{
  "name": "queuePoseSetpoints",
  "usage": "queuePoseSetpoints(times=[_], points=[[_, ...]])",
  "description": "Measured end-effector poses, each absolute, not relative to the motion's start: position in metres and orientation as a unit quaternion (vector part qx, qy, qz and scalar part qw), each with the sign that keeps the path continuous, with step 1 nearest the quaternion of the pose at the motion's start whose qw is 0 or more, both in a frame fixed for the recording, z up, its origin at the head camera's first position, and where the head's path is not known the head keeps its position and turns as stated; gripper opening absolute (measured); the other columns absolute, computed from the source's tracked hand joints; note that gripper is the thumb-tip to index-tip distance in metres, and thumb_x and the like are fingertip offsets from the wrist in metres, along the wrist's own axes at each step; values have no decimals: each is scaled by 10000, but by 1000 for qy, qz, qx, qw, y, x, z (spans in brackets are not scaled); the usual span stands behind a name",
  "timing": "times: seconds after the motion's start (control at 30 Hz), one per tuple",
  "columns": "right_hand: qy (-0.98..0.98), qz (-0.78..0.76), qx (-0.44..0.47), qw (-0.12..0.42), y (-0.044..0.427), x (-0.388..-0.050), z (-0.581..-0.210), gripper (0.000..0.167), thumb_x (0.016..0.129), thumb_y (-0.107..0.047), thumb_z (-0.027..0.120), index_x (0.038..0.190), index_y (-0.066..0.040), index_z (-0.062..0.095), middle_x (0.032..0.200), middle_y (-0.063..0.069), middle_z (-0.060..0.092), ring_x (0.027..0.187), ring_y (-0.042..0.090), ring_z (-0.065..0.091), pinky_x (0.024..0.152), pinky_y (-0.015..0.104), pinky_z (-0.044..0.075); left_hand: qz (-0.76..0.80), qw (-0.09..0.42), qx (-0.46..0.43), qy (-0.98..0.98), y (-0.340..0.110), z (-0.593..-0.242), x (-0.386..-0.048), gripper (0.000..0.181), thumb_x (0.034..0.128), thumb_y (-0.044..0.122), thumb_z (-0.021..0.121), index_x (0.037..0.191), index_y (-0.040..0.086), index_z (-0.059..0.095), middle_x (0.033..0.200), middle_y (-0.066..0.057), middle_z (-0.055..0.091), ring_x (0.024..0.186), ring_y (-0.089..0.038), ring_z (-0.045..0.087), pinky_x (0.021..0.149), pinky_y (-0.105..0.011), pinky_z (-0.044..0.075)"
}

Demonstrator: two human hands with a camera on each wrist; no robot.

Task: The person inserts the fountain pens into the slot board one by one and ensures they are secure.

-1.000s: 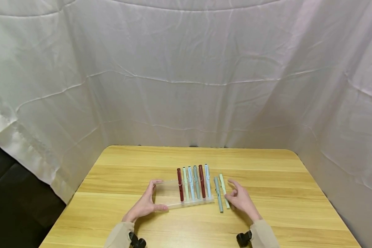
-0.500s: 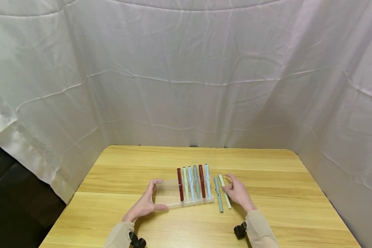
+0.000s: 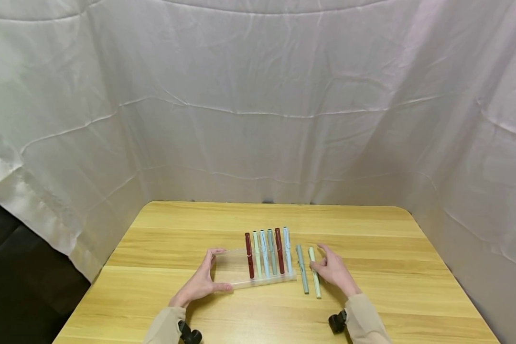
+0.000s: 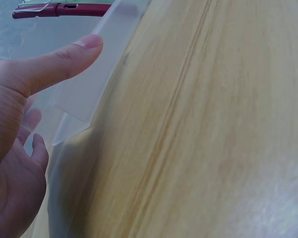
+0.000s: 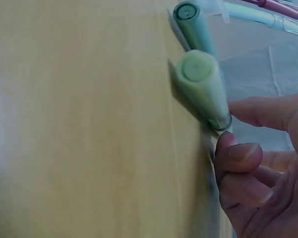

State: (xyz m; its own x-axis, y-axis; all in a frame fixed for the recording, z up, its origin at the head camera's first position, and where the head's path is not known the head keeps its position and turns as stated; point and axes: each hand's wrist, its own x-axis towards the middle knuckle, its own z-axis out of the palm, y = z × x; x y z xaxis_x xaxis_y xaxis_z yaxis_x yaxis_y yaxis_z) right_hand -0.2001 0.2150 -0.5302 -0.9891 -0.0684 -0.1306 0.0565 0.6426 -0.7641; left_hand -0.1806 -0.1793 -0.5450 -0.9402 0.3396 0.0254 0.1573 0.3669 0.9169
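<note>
My left hand (image 3: 199, 285) grips the left end of a clear plastic pen rack (image 3: 231, 268). In the left wrist view, the thumb (image 4: 64, 64) lies over the rack's front strip and other fingers are behind. Several capped pens stand side by side in its right part, including a dark red pen (image 3: 249, 255) at the left and a pale blue pen (image 3: 287, 249) at the right. My right hand (image 3: 335, 274) pinches a light green pen (image 5: 203, 82) between thumb and fingers. Just left of it lies a grey-green pen (image 3: 303, 270) on the table.
The wood-grain table (image 3: 258, 320) has rounded back corners. Pale cloth curtains (image 3: 258, 143) enclose its back and sides. Something dark (image 3: 21, 277) shows beyond the left edge. Each wrist wears a small black camera, such as the right wrist camera (image 3: 337, 322).
The right hand closes on the light green pen, which shifts slightly right and nearer and turns straighter. The left hand and rack stay still.
</note>
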Motion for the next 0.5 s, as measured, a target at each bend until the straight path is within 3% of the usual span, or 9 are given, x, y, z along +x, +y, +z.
queuePoseSetpoints(times=[0.23,0.5], points=[[914,-399,-12,70,213,-204,-531,769,932,-241,697,1547,-4,302,660,12,549,490,120,477,464,243,417,545,89,151,820,-179,-543,-181,1010,670,175,921,1457,66,297,1601,-222,254,1547,-459,137,1279,-584,99],[922,-382,-27,64,211,-204,-530,749,920,-167,707,1539,12,324,667,21,541,517,129,477,469,241,414,544,88,152,821,-180,-542,-180,1010,670,177,923,1455,54,300,1599,-218,258,1550,-449,141,1282,-570,104]])
